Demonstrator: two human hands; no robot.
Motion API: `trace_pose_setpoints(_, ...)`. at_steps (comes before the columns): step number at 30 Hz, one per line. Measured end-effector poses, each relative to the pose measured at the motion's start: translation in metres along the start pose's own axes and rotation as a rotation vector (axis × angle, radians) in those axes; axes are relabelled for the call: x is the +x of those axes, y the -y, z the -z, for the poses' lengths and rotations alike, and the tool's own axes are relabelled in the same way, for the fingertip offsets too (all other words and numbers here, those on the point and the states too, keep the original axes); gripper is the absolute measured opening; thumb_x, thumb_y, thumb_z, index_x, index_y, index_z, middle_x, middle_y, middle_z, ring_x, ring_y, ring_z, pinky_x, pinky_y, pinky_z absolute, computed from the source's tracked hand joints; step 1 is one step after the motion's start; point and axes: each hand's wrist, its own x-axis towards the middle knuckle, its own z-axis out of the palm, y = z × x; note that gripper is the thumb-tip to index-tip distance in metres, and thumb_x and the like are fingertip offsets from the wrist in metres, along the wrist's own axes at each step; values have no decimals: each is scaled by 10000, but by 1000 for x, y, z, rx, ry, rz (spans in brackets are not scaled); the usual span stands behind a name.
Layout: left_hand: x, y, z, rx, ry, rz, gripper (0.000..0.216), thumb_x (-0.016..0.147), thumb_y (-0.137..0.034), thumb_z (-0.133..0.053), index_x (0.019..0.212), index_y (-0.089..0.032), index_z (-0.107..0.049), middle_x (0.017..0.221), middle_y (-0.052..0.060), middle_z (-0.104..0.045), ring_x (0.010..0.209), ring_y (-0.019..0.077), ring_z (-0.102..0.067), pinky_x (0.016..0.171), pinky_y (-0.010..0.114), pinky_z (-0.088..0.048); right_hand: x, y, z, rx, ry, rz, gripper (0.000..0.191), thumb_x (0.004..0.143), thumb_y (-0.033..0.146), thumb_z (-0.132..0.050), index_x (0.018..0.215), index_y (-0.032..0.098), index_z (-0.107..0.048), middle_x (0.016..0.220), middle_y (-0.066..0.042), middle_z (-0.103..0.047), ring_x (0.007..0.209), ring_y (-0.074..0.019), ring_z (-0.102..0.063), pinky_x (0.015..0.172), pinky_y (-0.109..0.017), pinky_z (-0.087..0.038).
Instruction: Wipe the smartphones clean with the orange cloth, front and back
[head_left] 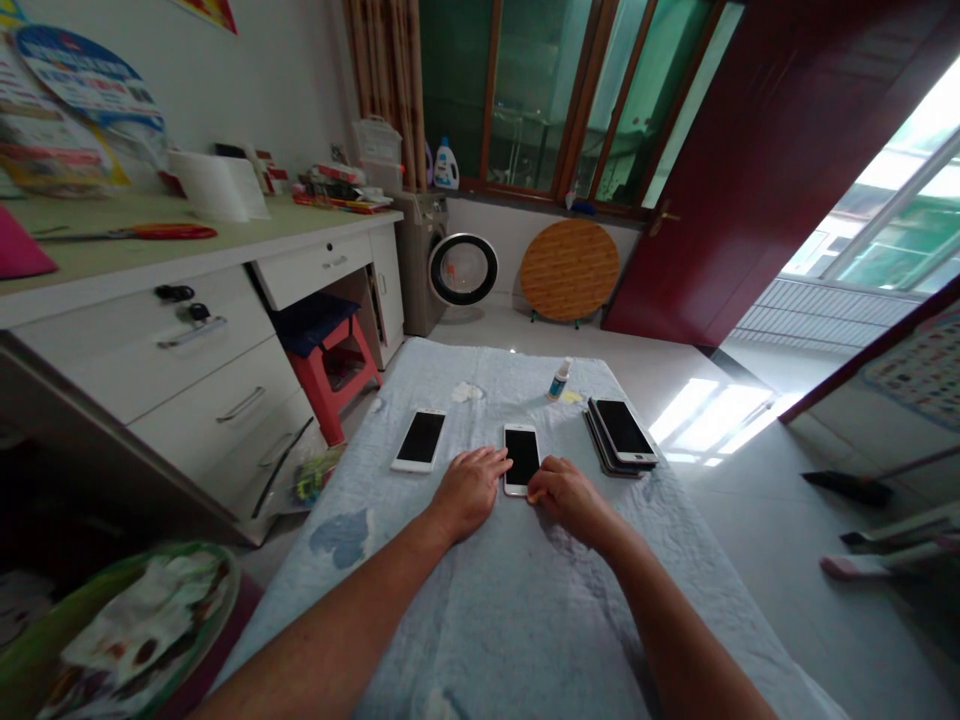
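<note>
A white phone (522, 456) lies screen up in the middle of a table covered by a pale blue cloth (487, 620). My left hand (469, 490) rests flat on the cloth with its fingers stretched out, the fingertips touching the phone's left edge. My right hand (566, 493) lies at the phone's lower right corner with its fingers curled in against it. Another white phone (420, 439) sits further left. A stack of dark-screened phones (621, 436) sits to the right.
A small spray bottle (559, 380) and a crumpled white wipe (466, 392) lie at the table's far end. A white desk with drawers (210, 340) and a red stool (330, 370) stand left. A round bowl (127, 630) sits near left.
</note>
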Motion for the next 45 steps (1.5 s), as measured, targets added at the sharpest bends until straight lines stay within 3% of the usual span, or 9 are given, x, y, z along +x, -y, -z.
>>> trace_pose_setpoints(8,-2,0,-1,12,-33,-21,383,882,-173,-479,1247,-251,-566,1362,28,-532,1259,215,-449,1056,408,-336,-6,-1,0,-65,30,-77,202,761,27,-493,795,176,-624,839,-27,-545,827,-143,-506,735,-223,-356)
trace_pose_setpoints(23,-3,-2,2,2,-26,-41,416,859,-165,-479,1264,-221,-554,1371,55,-520,1260,215,-447,1063,411,-332,11,35,-32,-300,-112,41,162,872,151,-507,842,213,-654,868,-37,-565,783,-146,-482,689,-242,-332)
trace_pose_setpoints(29,-2,-3,4,22,-9,-41,377,887,-194,-461,1248,-230,-563,1370,54,-521,1269,217,-441,1059,414,-326,3,36,-28,-294,-94,47,174,869,162,-511,811,209,-668,836,-40,-559,769,-145,-489,698,-242,-339)
trace_pose_setpoints(39,-2,1,-1,25,-29,-43,378,877,-196,-502,1246,-253,-561,1373,32,-521,1263,212,-447,1046,406,-334,-7,26,-19,-332,-21,-202,118,874,185,-509,846,199,-622,870,-50,-578,754,-153,-527,634,-252,-313)
trace_pose_setpoints(45,0,-1,-2,47,-32,-42,361,884,-192,-493,1235,-235,-569,1362,46,-531,1256,218,-454,1037,409,-342,1,38,-24,-337,-42,-211,95,870,178,-524,840,192,-613,879,-57,-593,793,-161,-544,672,-259,-325)
